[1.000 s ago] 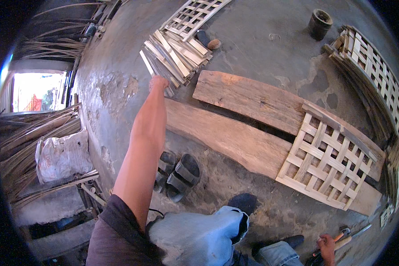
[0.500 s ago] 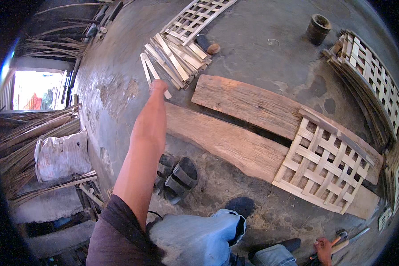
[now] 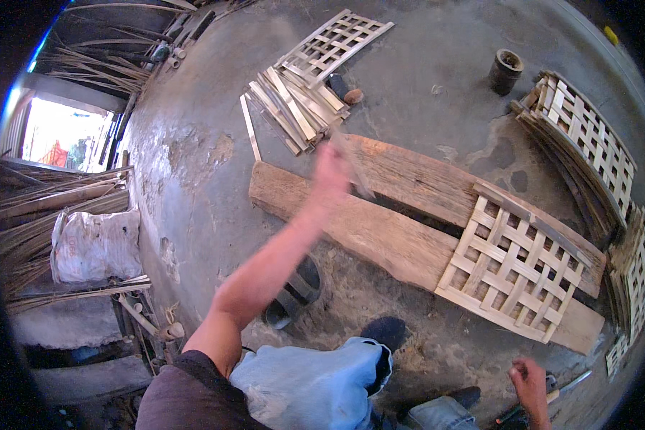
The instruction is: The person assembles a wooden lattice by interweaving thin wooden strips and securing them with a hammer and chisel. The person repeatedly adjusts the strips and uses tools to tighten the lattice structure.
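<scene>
My left hand (image 3: 332,172), smeared by motion, is closed on a bamboo strip (image 3: 362,185) above the left part of two wooden planks (image 3: 408,244). On the planks' right part lies a woven bamboo lattice panel (image 3: 505,269), with a darker strip along its far edge. My right hand (image 3: 530,387) hangs at the lower right with loosely bent fingers and nothing seen in them. Close by it on the ground are a long-bladed tool (image 3: 575,383) and a hammer-like tool, partly hidden by the hand. A single loose strip (image 3: 250,127) lies left of a pile of bamboo strips (image 3: 297,107).
Another lattice panel (image 3: 337,44) rests beyond the pile. Stacked lattice panels (image 3: 588,132) stand at the far right, with more panels (image 3: 641,276) nearer. A round dark pot (image 3: 506,72) is at the back. Sandals (image 3: 294,294) lie under my left arm; a white sack (image 3: 97,246) sits left.
My left hand has picked up a strip beside the pile and swung right with it over the planks. My right hand has shifted slightly upward from the tools.
</scene>
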